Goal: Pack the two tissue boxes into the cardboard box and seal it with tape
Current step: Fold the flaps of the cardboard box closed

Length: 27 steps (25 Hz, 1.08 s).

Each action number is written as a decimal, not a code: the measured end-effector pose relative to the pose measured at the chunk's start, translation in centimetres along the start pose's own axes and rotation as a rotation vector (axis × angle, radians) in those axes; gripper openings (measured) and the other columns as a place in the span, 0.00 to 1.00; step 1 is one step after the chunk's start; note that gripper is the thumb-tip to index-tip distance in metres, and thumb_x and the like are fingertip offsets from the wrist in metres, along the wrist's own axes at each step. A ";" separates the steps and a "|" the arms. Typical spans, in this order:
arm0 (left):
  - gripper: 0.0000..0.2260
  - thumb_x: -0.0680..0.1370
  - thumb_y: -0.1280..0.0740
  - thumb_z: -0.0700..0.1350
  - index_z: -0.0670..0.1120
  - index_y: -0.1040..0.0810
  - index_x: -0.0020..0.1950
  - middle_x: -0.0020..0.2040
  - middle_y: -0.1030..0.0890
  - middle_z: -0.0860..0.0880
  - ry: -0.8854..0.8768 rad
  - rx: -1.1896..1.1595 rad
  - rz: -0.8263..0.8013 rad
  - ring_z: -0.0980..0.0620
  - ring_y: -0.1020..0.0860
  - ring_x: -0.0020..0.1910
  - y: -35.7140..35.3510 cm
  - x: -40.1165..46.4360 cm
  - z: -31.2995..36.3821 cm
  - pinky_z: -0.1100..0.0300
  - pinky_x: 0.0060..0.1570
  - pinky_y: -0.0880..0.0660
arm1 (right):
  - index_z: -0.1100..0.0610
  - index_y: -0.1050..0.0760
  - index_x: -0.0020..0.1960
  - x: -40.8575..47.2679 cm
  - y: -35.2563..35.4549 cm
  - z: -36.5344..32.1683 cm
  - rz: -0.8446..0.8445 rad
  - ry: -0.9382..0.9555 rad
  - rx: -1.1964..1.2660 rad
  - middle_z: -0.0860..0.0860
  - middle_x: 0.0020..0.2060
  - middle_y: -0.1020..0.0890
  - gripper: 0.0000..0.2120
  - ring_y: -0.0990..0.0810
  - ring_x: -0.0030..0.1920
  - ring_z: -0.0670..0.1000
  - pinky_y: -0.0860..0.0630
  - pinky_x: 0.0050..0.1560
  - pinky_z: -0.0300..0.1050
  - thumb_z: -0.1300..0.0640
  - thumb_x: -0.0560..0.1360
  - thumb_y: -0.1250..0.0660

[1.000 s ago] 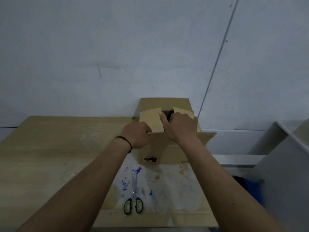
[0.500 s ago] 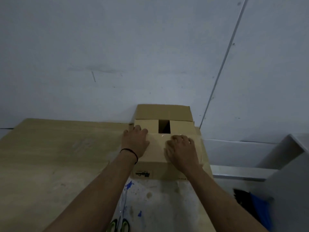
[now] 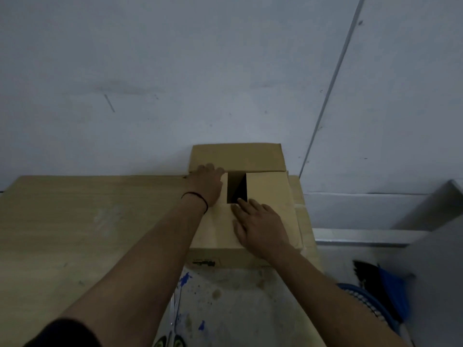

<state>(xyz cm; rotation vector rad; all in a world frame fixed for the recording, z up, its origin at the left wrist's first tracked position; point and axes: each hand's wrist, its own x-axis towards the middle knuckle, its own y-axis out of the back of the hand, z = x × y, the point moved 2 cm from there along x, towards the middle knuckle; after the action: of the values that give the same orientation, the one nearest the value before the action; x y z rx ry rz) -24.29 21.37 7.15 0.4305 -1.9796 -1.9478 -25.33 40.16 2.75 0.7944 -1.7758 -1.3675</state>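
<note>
Both hands (image 3: 260,224) flat on cardboard box (image 3: 270,194); scissors (image 3: 170,340) near table (image 3: 75,221) edge.

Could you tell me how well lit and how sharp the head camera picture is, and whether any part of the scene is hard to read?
Head view: dim and flat, without glare; the gap in the cardboard box is pure black, so its contents cannot be seen; the left hand and right hand look soft; the right edge smears; the wall seam bows, as wide-angle lenses do.

Looks like a workshop/storeroom: bare plywood counter (image 3: 75,234) w/ blue paint splatters (image 3: 185,280) and white smears, plain grey panel wall (image 3: 175,71), grey metal shelving (image 3: 375,236) at right, blue clutter (image 3: 390,294) on floor.
</note>
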 end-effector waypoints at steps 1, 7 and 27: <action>0.19 0.82 0.42 0.49 0.52 0.32 0.73 0.70 0.30 0.45 -0.022 0.010 0.002 0.43 0.31 0.67 0.1 1.2 0.3 0.46 0.59 0.26 | 0.52 0.30 0.73 -0.1 -0.3 0.2 -0.015 -0.004 0.019 0.53 0.71 0.27 0.25 0.28 0.70 0.57 0.29 0.65 0.55 0.44 0.81 0.49; 0.30 0.79 0.40 0.46 0.51 0.46 0.80 0.80 0.46 0.43 -0.125 0.092 -0.144 0.41 0.46 0.78 1.2 7.2 2.2 0.44 0.70 0.36 | 0.50 0.32 0.74 -0.2 -0.6 0.6 -0.035 -0.024 0.078 0.52 0.73 0.29 0.25 0.31 0.72 0.57 0.34 0.70 0.55 0.45 0.80 0.50; 0.51 0.69 0.30 0.64 0.52 0.59 0.80 0.75 0.43 0.37 0.467 -0.435 -0.075 0.34 0.33 0.69 -1.4 6.0 -3.4 0.41 0.66 0.31 | 0.50 0.29 0.73 0.1 -0.3 0.2 -0.042 -0.038 0.049 0.52 0.71 0.27 0.24 0.28 0.71 0.55 0.32 0.69 0.54 0.47 0.79 0.47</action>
<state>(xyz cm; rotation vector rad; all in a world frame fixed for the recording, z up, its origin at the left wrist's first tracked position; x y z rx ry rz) -28.24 15.71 5.89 0.7627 -1.2320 -2.0171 -25.55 40.13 2.40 0.8416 -1.8372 -1.3797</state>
